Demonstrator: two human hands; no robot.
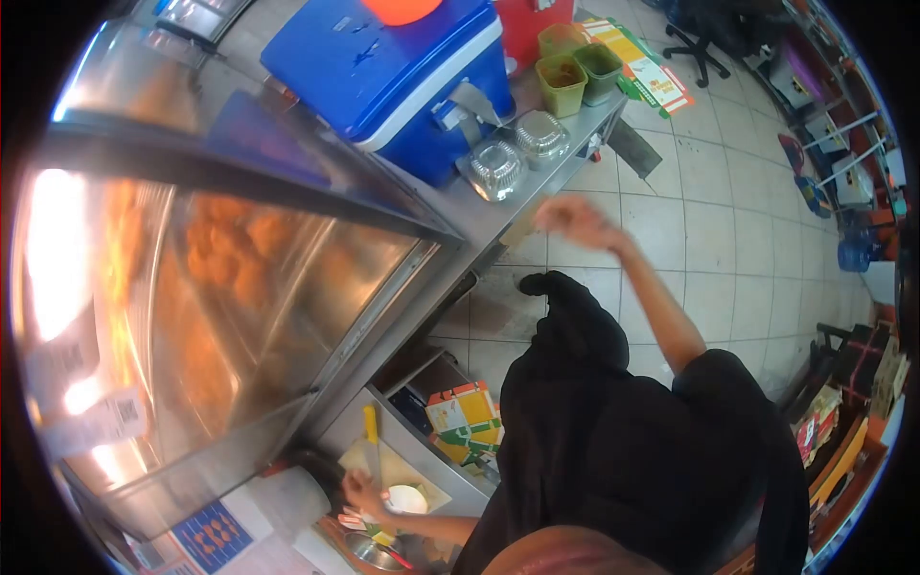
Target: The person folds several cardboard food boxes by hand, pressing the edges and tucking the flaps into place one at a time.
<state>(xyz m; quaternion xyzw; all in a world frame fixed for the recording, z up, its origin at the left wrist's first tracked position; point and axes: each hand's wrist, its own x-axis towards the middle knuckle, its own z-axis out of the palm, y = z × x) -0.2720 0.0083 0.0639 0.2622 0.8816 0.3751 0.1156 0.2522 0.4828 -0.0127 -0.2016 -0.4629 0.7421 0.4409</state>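
My left hand point(361, 493) is over the edge of a cutting board point(419, 468) at the lower left, close to a knife point(371, 425) with a yellow handle. I cannot make out whether its fingers hold anything. Beside that hand is a round white item point(407, 499), perhaps a small dish. A metal bowl point(372, 550) with a red-handled utensil point(395, 554) stands just below the wrist. My right hand point(578, 222) is raised above the tiled floor near the counter's end, smeared by motion. No object shows in it.
A heated glass display case point(355, 278) with fried food fills the left. A blue cooler point(383, 67), clear plastic containers point(497, 170) and sauce tubs point(562, 84) stand on the metal counter. Printed cartons point(462, 410) sit on a shelf below. An office chair point(698, 53) is at the back.
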